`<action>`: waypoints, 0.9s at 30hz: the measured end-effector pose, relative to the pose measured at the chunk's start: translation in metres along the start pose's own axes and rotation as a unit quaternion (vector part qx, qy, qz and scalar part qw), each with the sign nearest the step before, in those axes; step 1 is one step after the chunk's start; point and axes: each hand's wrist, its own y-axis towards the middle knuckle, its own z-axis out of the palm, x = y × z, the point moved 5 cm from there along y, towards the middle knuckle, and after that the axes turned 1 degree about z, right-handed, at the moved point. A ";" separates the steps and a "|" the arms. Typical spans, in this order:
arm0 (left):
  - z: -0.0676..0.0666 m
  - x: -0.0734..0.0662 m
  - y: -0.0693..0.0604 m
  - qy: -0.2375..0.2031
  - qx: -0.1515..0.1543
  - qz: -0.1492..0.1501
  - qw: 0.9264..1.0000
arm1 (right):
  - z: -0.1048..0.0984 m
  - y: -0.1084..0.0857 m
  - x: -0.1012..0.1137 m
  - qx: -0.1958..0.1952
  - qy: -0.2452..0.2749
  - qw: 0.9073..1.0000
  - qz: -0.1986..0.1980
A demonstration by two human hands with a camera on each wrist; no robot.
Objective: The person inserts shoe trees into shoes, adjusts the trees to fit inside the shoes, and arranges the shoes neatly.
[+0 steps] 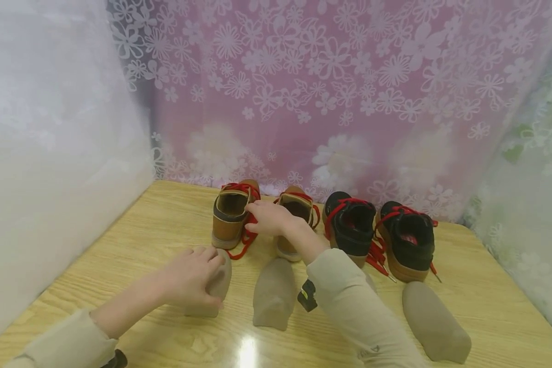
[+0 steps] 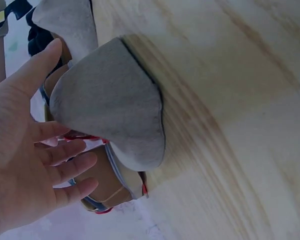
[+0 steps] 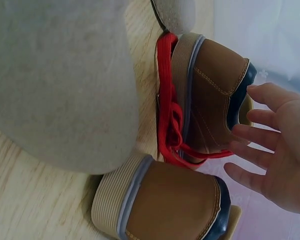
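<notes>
My left hand (image 1: 190, 278) is at the leftmost grey shoe insert (image 1: 222, 278), its fingers loosely bent. In the left wrist view the thumb and fingers stand apart beside that insert (image 2: 110, 95), not closed round it. My right hand (image 1: 270, 217) reaches over to the left brown shoe (image 1: 225, 230), by its opening. Seen from the right wrist, the loosely spread fingers are close to the collar of this brown shoe (image 3: 210, 75); whether they touch it I cannot tell. Its red lace (image 3: 165, 80) trails down the side. Behind my right hand is the second brown shoe (image 1: 285, 249), partly hidden.
Two black shoes (image 1: 356, 245) with red laces stand to the right. More grey inserts lie in front, one in the middle (image 1: 274, 296), one at the right (image 1: 434, 322). A small black item (image 1: 307, 296) is by my right sleeve. A pink flowered curtain (image 1: 303, 92) hangs behind.
</notes>
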 end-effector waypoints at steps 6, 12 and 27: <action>0.009 -0.001 -0.001 0.010 -0.013 0.015 1.000 | 0.003 0.003 0.004 0.007 -0.003 1.000 0.002; 0.015 -0.001 -0.002 0.026 -0.015 0.024 0.999 | 0.005 0.005 0.005 0.013 -0.022 1.000 0.005; 0.019 -0.004 -0.002 0.092 -0.033 0.049 0.994 | 0.006 0.009 0.008 -0.064 -0.077 0.995 0.014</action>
